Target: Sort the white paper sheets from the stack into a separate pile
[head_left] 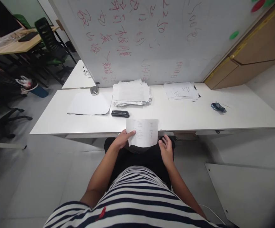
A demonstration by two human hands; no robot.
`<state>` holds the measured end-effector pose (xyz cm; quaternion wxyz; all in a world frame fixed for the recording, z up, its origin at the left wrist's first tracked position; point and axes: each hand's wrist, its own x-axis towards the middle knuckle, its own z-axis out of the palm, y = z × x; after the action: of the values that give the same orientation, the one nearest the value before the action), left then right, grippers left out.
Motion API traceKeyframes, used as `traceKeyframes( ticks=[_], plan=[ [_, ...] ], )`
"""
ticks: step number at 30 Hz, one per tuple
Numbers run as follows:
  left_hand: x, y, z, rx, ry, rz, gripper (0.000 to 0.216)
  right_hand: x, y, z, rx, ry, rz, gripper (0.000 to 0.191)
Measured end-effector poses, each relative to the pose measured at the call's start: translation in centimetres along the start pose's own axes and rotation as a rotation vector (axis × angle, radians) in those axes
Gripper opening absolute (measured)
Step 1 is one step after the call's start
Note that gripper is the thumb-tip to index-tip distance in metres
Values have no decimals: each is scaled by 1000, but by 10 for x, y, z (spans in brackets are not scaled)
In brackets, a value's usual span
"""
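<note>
My left hand pinches the left edge of a printed sheet of paper that hangs over the front edge of the white table above my lap. My right hand hovers just right of the sheet's lower corner, fingers loosely spread, holding nothing. A black stapler lies on the table just behind the sheet. Behind the stapler sits a thick stack of papers, with a thinner printed stack to the right and a blank white sheet to the left.
A whiteboard with red writing stands behind the table. A small dark object lies at the table's right, a round silver item at the back left. Office chairs and desks stand on the left, wooden cabinets on the right.
</note>
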<state>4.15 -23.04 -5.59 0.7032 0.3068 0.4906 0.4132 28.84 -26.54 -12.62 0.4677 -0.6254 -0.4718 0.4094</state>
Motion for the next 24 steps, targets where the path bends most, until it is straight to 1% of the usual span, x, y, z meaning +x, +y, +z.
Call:
traceKeyframes(
  ticks=[1, 3, 6, 8, 10, 11, 12, 15, 17, 18, 20, 22, 24],
  plan=[
    [-1, 5, 2, -9, -39, -1, 50, 2, 2, -3, 120, -50, 90, 60],
    [-3, 14, 7, -15, -99, -8, 48, 6, 3, -8, 283, -152, 206, 62],
    [-3, 23, 13, -8, -186, -48, 47, 8, -2, -10, 389, -268, 291, 59],
    [-2, 27, 16, 8, -217, -68, 47, 8, -7, -10, 469, -410, 345, 55],
    [-1, 28, 16, 36, -214, -72, 48, 9, -11, -10, 537, -519, 383, 51],
    [0, 28, 15, 54, -197, -67, 48, 9, -12, -10, 554, -531, 391, 49],
    [1, 27, 13, 76, -174, -60, 48, 10, -12, -10, 561, -513, 391, 48],
    [5, 23, 8, 176, -81, -26, 44, 12, -9, -13, 547, -394, 366, 45],
    [8, 22, 6, 282, -12, 14, 42, 14, -7, -15, 489, -319, 336, 43],
    [10, 22, 5, 338, 29, 57, 42, 15, -7, -16, 437, -281, 312, 43],
    [16, 27, 2, 456, 151, 207, 42, 16, -7, -17, 306, -228, 247, 45],
    [26, 37, -4, 615, 318, 427, 40, 18, -11, -17, 196, -214, 179, 46],
    [40, 50, -15, 852, 473, 645, 36, 20, -16, -16, 137, -218, 135, 46]
  ],
)
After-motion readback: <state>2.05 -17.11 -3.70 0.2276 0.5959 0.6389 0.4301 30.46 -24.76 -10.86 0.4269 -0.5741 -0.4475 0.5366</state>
